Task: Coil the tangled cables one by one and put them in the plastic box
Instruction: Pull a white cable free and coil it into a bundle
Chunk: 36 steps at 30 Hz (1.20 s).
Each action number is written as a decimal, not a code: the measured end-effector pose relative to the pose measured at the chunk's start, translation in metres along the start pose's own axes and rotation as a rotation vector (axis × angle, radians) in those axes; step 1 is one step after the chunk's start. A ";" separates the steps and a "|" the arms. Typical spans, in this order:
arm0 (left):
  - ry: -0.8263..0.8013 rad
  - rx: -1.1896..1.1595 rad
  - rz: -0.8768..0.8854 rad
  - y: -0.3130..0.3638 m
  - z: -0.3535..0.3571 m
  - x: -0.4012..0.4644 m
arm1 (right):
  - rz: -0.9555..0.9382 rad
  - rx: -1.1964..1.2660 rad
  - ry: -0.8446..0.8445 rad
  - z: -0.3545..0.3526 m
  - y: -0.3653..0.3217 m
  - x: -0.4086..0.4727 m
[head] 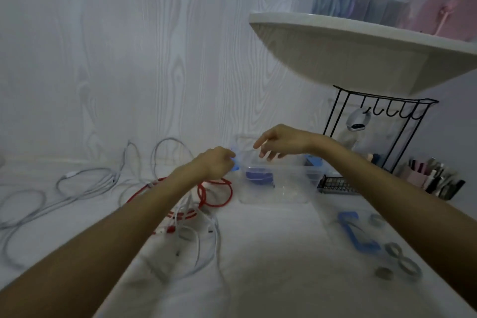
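At centre frame the clear plastic box [277,183] sits on the tabletop [258,253]. The left hand [216,162] pinches a blue clip at its left rim; the right hand [281,142] hovers above, fingers loose. Tangled cables [196,214] lie lower left of both hands.

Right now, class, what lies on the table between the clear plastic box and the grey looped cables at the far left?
In the head view, between the clear plastic box and the grey looped cables lie a red cable tangled with white cables, crossed by the left forearm.
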<state>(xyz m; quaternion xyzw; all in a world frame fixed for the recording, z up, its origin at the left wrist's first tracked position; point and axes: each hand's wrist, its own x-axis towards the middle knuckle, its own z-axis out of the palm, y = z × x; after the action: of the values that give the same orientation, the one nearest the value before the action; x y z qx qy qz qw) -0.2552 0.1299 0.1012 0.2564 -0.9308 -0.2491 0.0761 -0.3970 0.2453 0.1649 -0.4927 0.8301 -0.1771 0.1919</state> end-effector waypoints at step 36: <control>0.723 -0.017 0.023 -0.010 -0.070 -0.158 | -0.165 1.082 -0.085 0.017 -0.060 -0.168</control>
<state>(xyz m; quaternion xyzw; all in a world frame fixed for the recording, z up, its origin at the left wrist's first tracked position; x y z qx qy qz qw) -0.0971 0.1742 0.1542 0.3167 -0.8445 -0.1493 0.4053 -0.2693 0.3652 0.2034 -0.3938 0.5706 -0.5731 0.4369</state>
